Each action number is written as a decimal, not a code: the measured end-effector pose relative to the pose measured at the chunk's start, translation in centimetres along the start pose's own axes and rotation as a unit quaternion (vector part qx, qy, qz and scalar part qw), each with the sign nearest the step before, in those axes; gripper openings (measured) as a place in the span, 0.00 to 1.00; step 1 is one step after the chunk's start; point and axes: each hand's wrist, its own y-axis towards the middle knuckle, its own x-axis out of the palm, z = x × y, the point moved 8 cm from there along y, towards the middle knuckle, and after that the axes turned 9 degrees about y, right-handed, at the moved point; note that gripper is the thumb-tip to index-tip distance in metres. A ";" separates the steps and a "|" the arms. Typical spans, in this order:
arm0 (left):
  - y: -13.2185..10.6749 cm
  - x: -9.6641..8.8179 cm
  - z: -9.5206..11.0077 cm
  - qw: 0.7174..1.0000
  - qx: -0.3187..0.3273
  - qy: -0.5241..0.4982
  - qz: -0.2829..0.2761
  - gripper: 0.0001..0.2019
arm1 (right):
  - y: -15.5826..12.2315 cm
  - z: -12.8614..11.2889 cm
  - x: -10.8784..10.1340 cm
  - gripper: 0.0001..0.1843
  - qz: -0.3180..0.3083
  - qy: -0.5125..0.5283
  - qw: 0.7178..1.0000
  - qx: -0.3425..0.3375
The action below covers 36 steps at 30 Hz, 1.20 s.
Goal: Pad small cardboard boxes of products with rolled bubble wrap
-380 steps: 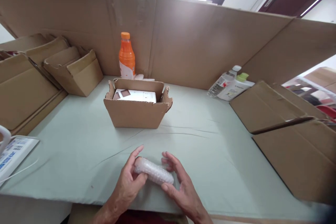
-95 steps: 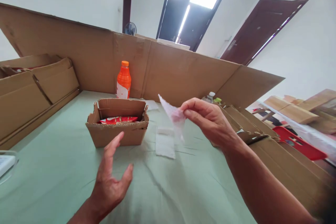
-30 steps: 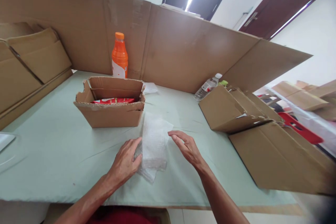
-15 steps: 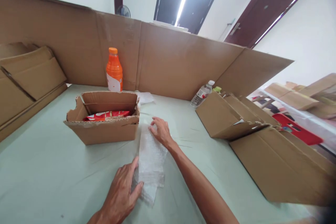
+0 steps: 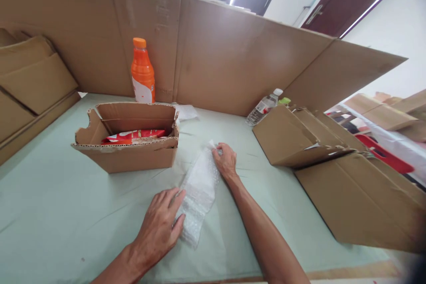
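A strip of clear bubble wrap [image 5: 199, 186] lies folded lengthwise on the pale green tabletop [image 5: 109, 226], slanting away to the right. At its far end my right hand [image 5: 226, 159] pinches the upper right corner between bent fingers and thumb. Beside the near left edge rests my left hand [image 5: 163, 219], its fingers apart, the fingertips touching the wrap. Left of the wrap stands an open cardboard box [image 5: 140, 157] with a red packet [image 5: 136, 136] inside; the packet's lower part is hidden by the box's front wall.
Behind the box stands an orange bottle [image 5: 143, 71], against a tall cardboard screen [image 5: 233, 53]. A clear water bottle [image 5: 264, 107] leans by several cardboard boxes [image 5: 353, 199] on the right. More folded cardboard [image 5: 36, 80] is at the left. A white sheet [image 5: 186, 112] lies behind the box.
The bubble wrap has turned, its far end swinging right with my right hand, which now grips the corner. My left hand has shifted slightly up and right. The camera view has tilted down.
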 end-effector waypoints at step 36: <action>1.3 2.0 -3.8 0.932 -0.031 -0.312 -0.183 0.28 | -16.5 -8.6 -5.9 0.12 -0.125 0.191 0.973 -0.022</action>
